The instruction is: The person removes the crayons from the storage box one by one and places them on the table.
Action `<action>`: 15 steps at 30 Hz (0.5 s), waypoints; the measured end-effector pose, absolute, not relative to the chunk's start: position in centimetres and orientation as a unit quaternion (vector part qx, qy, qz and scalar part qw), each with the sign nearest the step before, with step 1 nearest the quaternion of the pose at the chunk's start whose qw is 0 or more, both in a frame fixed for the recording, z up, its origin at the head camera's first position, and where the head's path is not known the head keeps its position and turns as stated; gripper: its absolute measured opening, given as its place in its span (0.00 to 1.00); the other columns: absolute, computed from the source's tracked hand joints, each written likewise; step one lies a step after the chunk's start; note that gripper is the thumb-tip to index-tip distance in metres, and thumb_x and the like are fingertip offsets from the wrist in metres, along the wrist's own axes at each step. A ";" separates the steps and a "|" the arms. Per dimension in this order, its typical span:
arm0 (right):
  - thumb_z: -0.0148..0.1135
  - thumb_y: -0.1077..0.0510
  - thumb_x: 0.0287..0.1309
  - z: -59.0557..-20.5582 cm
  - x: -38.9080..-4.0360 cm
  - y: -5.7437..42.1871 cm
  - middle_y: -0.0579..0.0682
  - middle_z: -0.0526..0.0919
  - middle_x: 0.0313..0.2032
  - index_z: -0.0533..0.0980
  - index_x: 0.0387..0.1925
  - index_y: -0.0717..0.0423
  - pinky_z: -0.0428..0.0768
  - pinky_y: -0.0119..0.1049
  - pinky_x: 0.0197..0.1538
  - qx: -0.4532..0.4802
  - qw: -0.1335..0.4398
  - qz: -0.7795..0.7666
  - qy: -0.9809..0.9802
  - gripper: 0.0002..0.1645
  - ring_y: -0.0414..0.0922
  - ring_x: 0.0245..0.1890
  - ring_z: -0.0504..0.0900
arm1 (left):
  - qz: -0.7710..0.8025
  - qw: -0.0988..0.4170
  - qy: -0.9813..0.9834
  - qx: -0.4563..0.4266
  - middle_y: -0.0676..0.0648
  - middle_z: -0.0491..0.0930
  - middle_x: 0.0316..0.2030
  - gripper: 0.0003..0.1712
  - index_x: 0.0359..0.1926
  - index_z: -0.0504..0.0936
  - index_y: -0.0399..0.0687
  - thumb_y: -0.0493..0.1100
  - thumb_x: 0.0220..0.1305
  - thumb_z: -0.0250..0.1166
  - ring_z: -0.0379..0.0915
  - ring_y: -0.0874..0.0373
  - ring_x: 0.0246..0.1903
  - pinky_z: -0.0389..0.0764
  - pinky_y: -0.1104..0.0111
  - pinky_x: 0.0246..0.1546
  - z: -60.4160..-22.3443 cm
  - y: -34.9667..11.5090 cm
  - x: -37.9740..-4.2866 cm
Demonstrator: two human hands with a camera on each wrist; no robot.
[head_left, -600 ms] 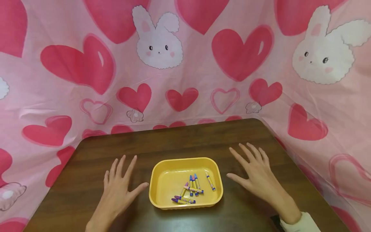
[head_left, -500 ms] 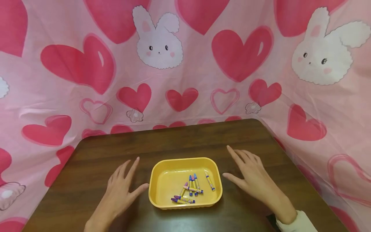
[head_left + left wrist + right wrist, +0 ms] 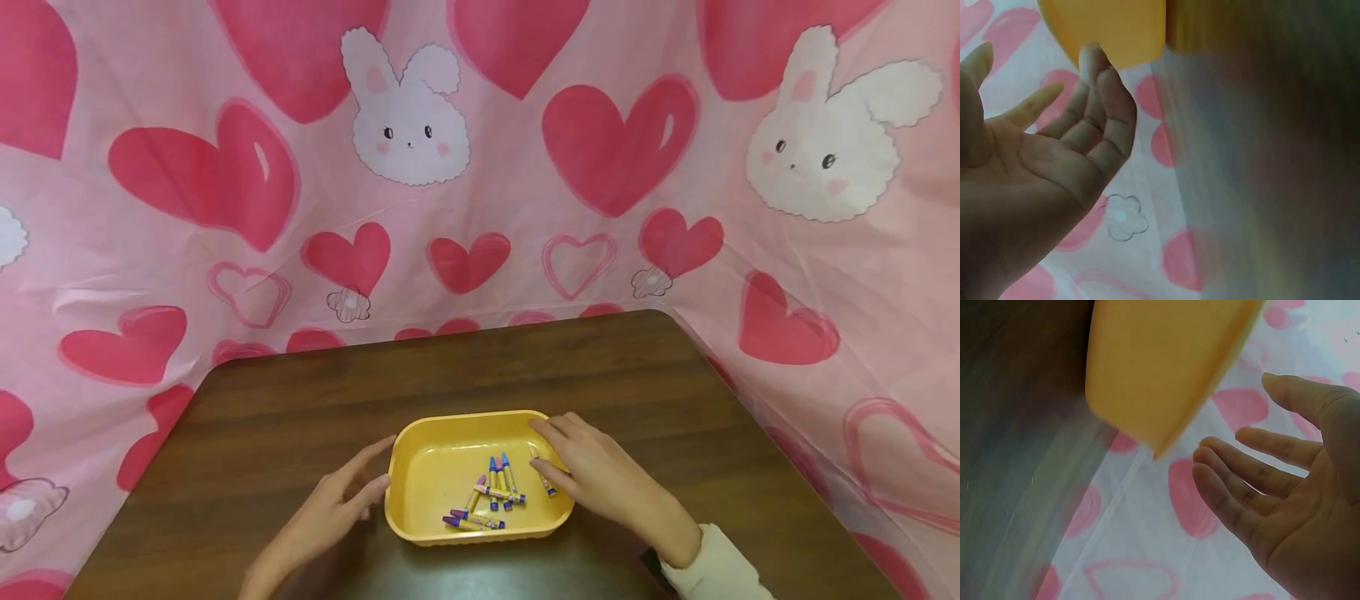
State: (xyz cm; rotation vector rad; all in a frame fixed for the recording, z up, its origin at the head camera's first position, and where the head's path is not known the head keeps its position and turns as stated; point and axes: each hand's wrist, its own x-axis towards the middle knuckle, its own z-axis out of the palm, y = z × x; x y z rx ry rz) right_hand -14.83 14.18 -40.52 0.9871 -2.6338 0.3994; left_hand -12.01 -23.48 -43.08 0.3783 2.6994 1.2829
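Note:
A yellow rectangular tray (image 3: 431, 467) lies on the table, holding several crayons (image 3: 501, 493) in yellow wrappers, with blue, pink and purple tips. My left hand (image 3: 330, 508) is at the tray's left side, thumb and index finger extended close to its rim; contact is not certain. Over the right rim reaches my right hand (image 3: 600, 475), its fingers partly covering a single crayon (image 3: 547, 487) there. In the right wrist view, a gap shows between that hand's fingers and the tray wall (image 3: 1147, 369). Neither hand holds anything.
The dark wooden table (image 3: 465, 367) extends around the tray. Behind it and at both sides hangs a pink cloth (image 3: 510, 183) printed with hearts and rabbits.
Both hands have moved inward to the tray, the right one travelling farther left and down, the left one a little to the right. The tray and crayons have stayed in place.

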 end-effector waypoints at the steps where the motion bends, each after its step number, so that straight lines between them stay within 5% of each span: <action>1: 0.67 0.47 0.63 -40.7 -14.9 13.9 0.52 0.82 0.48 0.77 0.59 0.60 0.83 0.42 0.50 0.348 0.142 0.134 -0.917 0.29 0.46 0.49 0.79 | 0.438 0.080 0.886 0.127 0.47 0.79 0.26 0.30 0.73 0.64 0.63 0.53 0.73 0.59 0.76 0.57 0.23 0.77 0.69 0.29 -43.3 -23.5 -12.1; 7: 0.70 0.52 0.60 -41.8 -15.4 12.2 0.50 0.82 0.39 0.81 0.51 0.59 0.83 0.38 0.40 0.373 0.108 0.105 -0.915 0.20 0.43 0.36 0.79 | 0.522 0.140 0.829 0.147 0.41 0.78 0.19 0.27 0.72 0.66 0.47 0.48 0.77 0.54 0.77 0.49 0.19 0.82 0.63 0.26 -44.1 -23.4 -12.5; 12: 0.68 0.61 0.57 -43.0 -15.8 11.1 0.44 0.74 0.26 0.80 0.35 0.55 0.73 0.32 0.27 0.386 0.092 0.093 -0.913 0.04 0.40 0.27 0.71 | 0.573 0.153 0.788 0.163 0.33 0.78 0.19 0.26 0.70 0.66 0.39 0.45 0.77 0.53 0.76 0.47 0.16 0.82 0.60 0.21 -44.7 -23.5 -12.6; 15: 0.65 0.65 0.56 -43.5 -15.8 10.7 0.41 0.67 0.21 0.75 0.24 0.51 0.65 0.29 0.23 0.388 0.076 0.109 -0.912 0.10 0.38 0.23 0.65 | 0.594 0.166 0.769 0.168 0.31 0.79 0.21 0.26 0.70 0.65 0.37 0.43 0.77 0.53 0.75 0.50 0.15 0.82 0.61 0.20 -44.9 -23.6 -12.7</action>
